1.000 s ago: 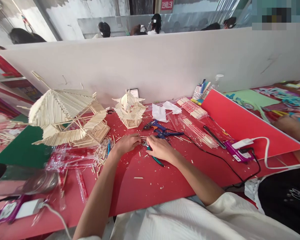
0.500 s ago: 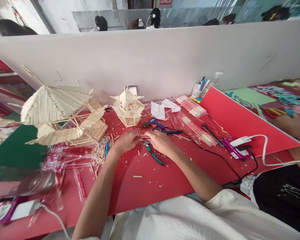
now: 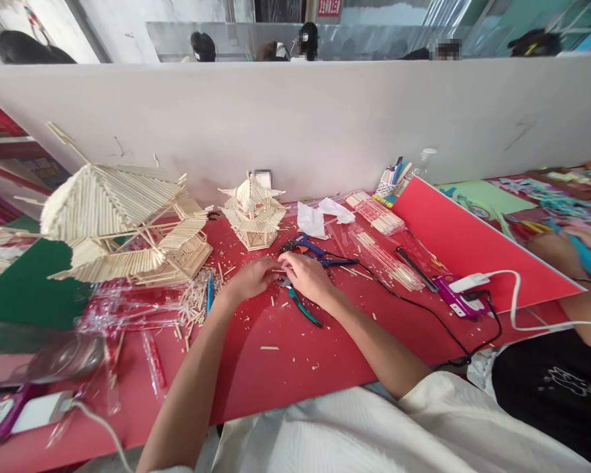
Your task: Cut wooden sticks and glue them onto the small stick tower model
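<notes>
My left hand is closed in a pinch above the red table, its fingertips on a short thin wooden stick that is mostly hidden. Against those fingertips presses my right hand, its fingers closed too; what lies under them cannot be made out. Just below the hands are green-handled pliers, jaws partly covered by the right hand. A blue glue gun lies right behind the right hand. Beyond the left hand stands a small pagoda model of wooden sticks.
At left is a larger stick-built pavilion model, with stick offcuts and a blue pen nearby. Packs of sticks, tissues, a purple power strip and a red board lie right. Another person's hand works beyond the board.
My right hand has shifted slightly left, its fingers now meeting my left fingertips and covering the stick seen between them before. The camera view has tilted slightly.
</notes>
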A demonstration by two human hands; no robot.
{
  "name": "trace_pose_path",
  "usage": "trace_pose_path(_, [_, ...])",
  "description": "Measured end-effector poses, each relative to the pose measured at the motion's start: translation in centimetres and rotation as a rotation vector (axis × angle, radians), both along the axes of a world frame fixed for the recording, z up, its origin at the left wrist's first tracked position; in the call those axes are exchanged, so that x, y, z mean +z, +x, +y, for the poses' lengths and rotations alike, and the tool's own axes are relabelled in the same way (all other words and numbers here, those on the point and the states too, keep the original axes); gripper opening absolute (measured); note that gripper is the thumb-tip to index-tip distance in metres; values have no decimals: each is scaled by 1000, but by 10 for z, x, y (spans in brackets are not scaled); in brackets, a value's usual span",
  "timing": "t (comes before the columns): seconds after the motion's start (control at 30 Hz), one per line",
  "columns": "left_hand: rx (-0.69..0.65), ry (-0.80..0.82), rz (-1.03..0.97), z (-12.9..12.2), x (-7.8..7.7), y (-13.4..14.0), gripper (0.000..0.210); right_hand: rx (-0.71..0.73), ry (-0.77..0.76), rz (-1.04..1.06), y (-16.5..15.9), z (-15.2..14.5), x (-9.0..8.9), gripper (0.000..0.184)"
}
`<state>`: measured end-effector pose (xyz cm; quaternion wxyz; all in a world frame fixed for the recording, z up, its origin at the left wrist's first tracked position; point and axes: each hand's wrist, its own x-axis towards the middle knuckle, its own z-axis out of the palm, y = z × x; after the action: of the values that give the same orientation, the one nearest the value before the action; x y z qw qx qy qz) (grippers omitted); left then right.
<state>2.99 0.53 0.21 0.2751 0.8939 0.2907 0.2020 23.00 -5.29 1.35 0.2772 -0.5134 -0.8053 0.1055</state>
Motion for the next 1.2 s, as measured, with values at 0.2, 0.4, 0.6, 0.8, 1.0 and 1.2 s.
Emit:
trace_pose_path(0.2, [-7, -219, -214, -6, 17, 4, 22, 40, 67, 364, -1, -1, 6, 12])
trace_pose_path(0.4, [166, -292, -491, -8, 31, -2, 32, 32, 27, 496, 5, -1, 11, 8])
trace_pose_path(0.6, [234, -264, -578, -10, 41, -8, 35, 30, -82, 639, 14, 0, 18, 16])
trace_pose_path(0.8, [168, -204, -353, -9, 37, -5, 24, 60, -230, 773, 23, -1, 30, 24])
trace_pose_path(1.0, [41, -214, -212, -14, 19, 14, 26, 115, -248, 685, 32, -2, 36, 24])
trace_pose_path(1.2, [105, 94, 51, -19, -1, 33, 26, -48, -231, 61, 56, -6, 39, 11])
